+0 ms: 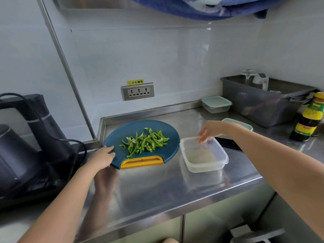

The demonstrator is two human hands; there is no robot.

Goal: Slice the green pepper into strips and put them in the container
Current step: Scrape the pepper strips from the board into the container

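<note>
Steel counter (157, 190), kitchen corner. Pepper strips (143, 141) all cut, heaped mid cutting board (114, 137), long axes mostly near-to-far, slightly fanned. Container (222, 151) sits just beside board's right edge, no strips in it yet. Left hand (103, 156) lays fingers fairly straight on board's left rim; thumb hidden, so I can't tell if it pinches. Right hand (208, 130) hangs at container's far rim, fingers slack, spread, holding nothing. Heap lies between both hands, so I judge strips must travel rightward.
</note>
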